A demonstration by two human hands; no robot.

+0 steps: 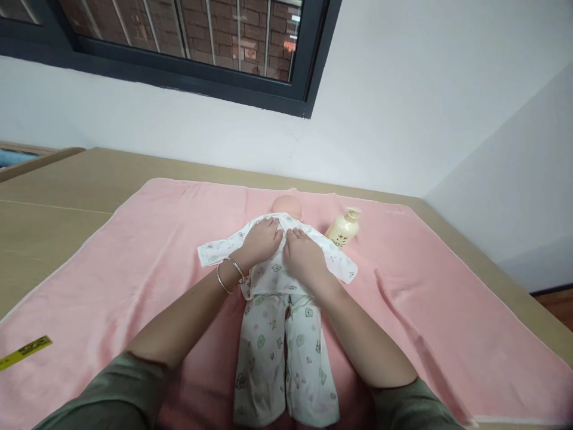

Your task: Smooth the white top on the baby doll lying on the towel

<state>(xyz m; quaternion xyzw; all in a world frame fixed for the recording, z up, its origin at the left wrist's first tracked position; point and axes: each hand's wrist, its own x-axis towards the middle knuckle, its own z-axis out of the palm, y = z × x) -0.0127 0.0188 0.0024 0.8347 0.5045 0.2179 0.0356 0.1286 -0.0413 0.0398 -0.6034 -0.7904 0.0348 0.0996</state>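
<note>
Pink fleece blanket [134,269] is spread beneath a baby doll in white printed pyjamas [277,334].
Both palms are laid flat, fingers together, on the doll's chest: left hand [262,242] and right hand [304,257] side by side, nothing clamped. Beyond, a cream pump bottle [344,228] is lying near the doll's bare head [286,207].
</note>
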